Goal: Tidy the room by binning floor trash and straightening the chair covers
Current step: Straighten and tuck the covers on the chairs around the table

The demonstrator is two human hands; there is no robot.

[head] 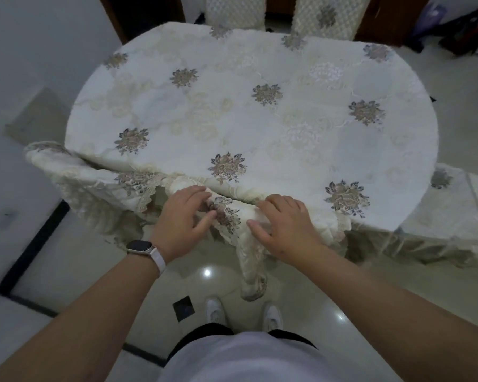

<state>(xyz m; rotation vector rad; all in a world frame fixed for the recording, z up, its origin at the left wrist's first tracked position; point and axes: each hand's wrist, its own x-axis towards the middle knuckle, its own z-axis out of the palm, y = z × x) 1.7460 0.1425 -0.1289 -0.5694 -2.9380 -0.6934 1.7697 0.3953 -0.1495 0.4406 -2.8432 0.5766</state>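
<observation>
- The left hand (184, 216), at lower centre of the frame, lies palm down on a chair cover (232, 216), fingers curled over the top fold and thumb pressed to the fabric, pinching it.
- The right hand (282, 224), just beside it, also lies palm down, fingers bent over the same fold and thumb spread, gripping the cloth.
- Both forearms reach up from the bottom corners; a watch (140, 247) sits on the left wrist.
- The cream, flower-patterned chair cover drapes over a chair back at the near table edge, its long axis hanging down toward the floor.
- Beyond lies an oval table (260, 119) under a matching cloth.
- White shoes (215, 310) stand on glossy tiles below.
</observation>
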